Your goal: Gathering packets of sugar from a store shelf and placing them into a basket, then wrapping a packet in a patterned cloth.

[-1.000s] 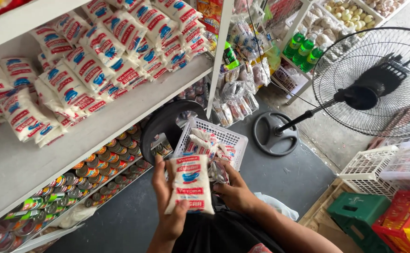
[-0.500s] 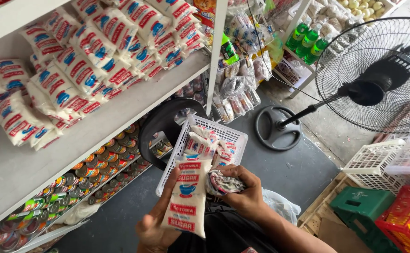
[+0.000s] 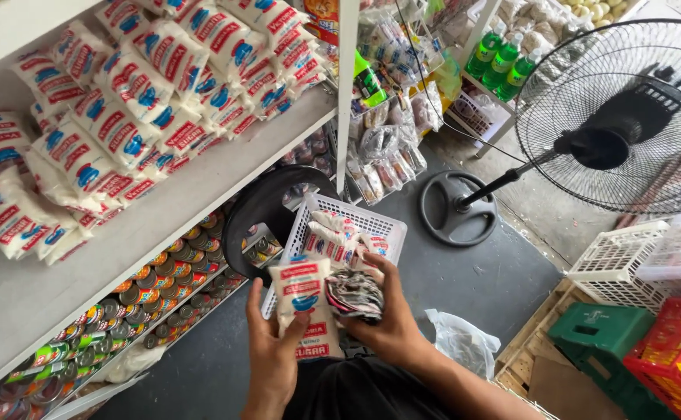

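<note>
- Left hand (image 3: pixel 272 350) wraps a white sugar bag (image 3: pixel 306 307) with red and blue print, fingers curled round its left edge, thumb side hidden. Bag upright, top edge above the fingers.
- Right hand (image 3: pixel 387 323) pinches a crumpled bundle of wrappers (image 3: pixel 354 294), just right of the bag and touching it.
- Just beyond both grips: white plastic basket (image 3: pixel 371 225), tilted, holding more sugar bags (image 3: pixel 332 237) of the same kind, loosely piled.
- Left of the left hand, upper shelf (image 3: pixel 122 241): many like bags stacked in slanted rows (image 3: pixel 146 85).
- Below that, lower shelf: rows of cans (image 3: pixel 122 311), lids up.
- Beyond the basket: black standing fan (image 3: pixel 612 132), round base on the floor.
- Right of the right hand: white crate (image 3: pixel 620 260), green crate (image 3: pixel 597 334), red crate (image 3: pixel 667 350); contents of these, cannot tell.
- Clear plastic bag (image 3: pixel 457 342) on the floor beside the right forearm.
</note>
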